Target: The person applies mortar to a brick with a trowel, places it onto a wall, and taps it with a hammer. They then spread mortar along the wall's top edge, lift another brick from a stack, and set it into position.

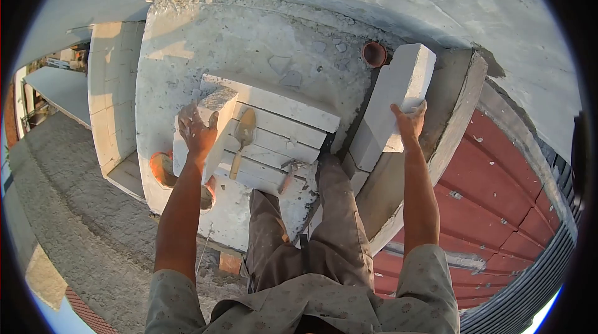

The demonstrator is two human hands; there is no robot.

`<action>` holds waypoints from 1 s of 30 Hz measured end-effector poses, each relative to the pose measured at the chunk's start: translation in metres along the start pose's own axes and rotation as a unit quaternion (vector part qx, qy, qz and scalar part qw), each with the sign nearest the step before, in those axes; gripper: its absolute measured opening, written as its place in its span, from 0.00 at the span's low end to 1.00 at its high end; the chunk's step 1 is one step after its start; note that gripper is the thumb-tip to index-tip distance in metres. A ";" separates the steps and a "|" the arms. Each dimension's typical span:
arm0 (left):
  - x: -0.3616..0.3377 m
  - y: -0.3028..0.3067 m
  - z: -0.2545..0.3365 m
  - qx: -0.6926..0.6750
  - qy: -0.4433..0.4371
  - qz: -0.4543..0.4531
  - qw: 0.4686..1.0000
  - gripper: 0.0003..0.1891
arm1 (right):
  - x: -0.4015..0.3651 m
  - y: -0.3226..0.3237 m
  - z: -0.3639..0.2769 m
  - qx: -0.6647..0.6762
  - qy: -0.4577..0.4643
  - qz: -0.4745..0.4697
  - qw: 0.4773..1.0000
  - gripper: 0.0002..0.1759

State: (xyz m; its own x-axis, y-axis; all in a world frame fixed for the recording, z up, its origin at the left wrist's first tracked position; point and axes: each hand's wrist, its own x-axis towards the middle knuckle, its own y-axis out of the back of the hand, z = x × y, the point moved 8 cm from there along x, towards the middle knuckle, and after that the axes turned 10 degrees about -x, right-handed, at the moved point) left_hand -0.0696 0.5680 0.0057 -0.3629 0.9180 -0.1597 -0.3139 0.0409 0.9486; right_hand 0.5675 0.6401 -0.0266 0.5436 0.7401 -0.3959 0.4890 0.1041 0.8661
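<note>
My right hand (409, 121) grips the near end of a long white block (392, 97), thumb on one side and fingers on the other. The block lies along the right-hand wall, on top of other blocks. My left hand (198, 131) has its fingers spread over an upright white block (218, 98) with a rough top, overlapping it in this view. Between my hands is a row of flat white blocks (274, 116). A pointed trowel (245, 130) with mortar on its blade and a second tool with a worn handle (288, 181) lie on that row.
An orange pipe end (374, 54) stands near the back wall, and broken orange pipe openings (163, 169) are at the left. A block wall (114, 91) borders the left side. Beyond the right-hand wall is a red metal roof (498, 191). My legs stand close behind the blocks.
</note>
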 end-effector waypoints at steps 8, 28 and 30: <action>-0.010 -0.064 -0.062 0.004 0.097 -0.093 0.991 0.46 | 0.080 -0.035 0.004 0.070 -0.024 0.040 0.996 0.65; -0.017 -0.070 -0.074 0.031 0.089 -0.116 0.989 0.44 | 0.145 -0.111 0.041 -0.085 -0.060 0.054 0.993 0.63; -0.017 -0.070 -0.071 0.025 0.088 -0.117 0.989 0.44 | 0.149 -0.120 0.048 -0.078 -0.054 0.075 0.993 0.63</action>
State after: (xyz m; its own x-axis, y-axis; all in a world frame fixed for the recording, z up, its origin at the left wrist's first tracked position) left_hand -0.1042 0.5214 -0.0776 -0.4336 0.7983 -0.4179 -0.3657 0.2680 0.8913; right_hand 0.6222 0.7057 -0.2040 0.6762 0.6803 -0.2826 0.2901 0.1067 0.9510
